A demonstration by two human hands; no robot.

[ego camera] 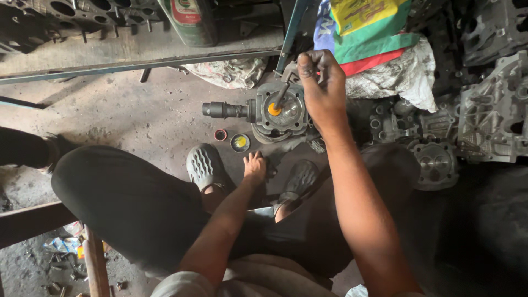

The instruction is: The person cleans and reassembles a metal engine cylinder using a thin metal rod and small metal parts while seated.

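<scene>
Gripping a thin tool (281,94), the right hand (322,88) angles it down onto the pump (278,113) on the floor ahead; the left hand (254,168), nearer the body, seems open, resting.

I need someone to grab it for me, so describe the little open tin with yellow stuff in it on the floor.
Find the grey metal engine part on the concrete floor. Just below it, above the grey clog, lie two small round tins; the yellow-filled tin is the larger, right one.
</scene>
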